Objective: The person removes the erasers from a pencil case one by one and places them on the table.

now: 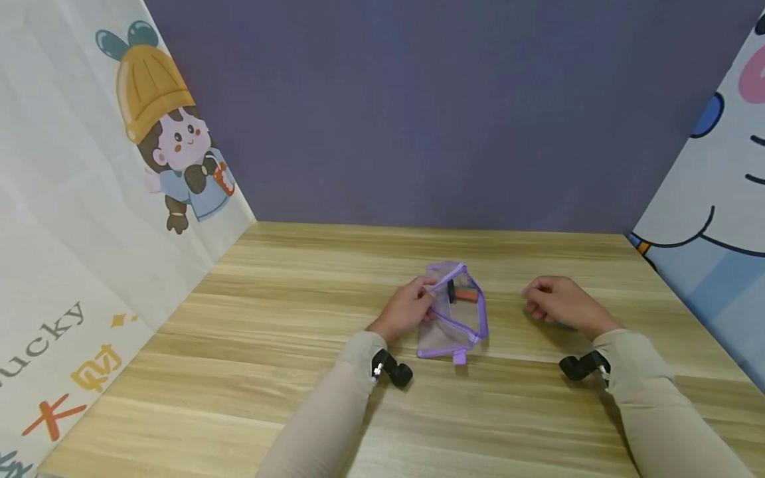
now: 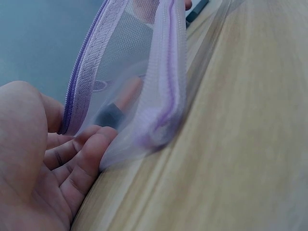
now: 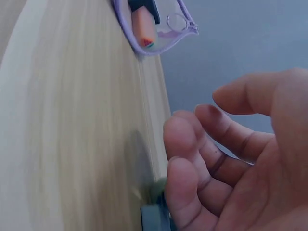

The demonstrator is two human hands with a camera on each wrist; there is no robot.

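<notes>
A see-through mesh pouch point(image 1: 435, 342) with purple trim and zip lies unzipped on the table. At its left edge my left hand point(image 1: 408, 309) pinches the zip edge between thumb and fingers, as the left wrist view also shows. Inside the pouch is a small orange stick point(image 1: 466, 294) with a black end point(image 3: 151, 9). To the right of the pouch, apart from it, hovers my right hand point(image 1: 564, 305), its fingers loosely bent and nothing between thumb and fingertips. Below those fingers, a dark grey-blue object point(image 3: 155, 217) is mostly hidden; its kind cannot be told.
The wood-grain table point(image 1: 269, 318) runs back to a dark blue-grey panel point(image 1: 418, 119). Printed sheets with cartoon figures stand at the left point(image 1: 72, 199) and right point(image 1: 717, 219) sides. A purple tab point(image 1: 459, 357) sticks out from the pouch's near edge.
</notes>
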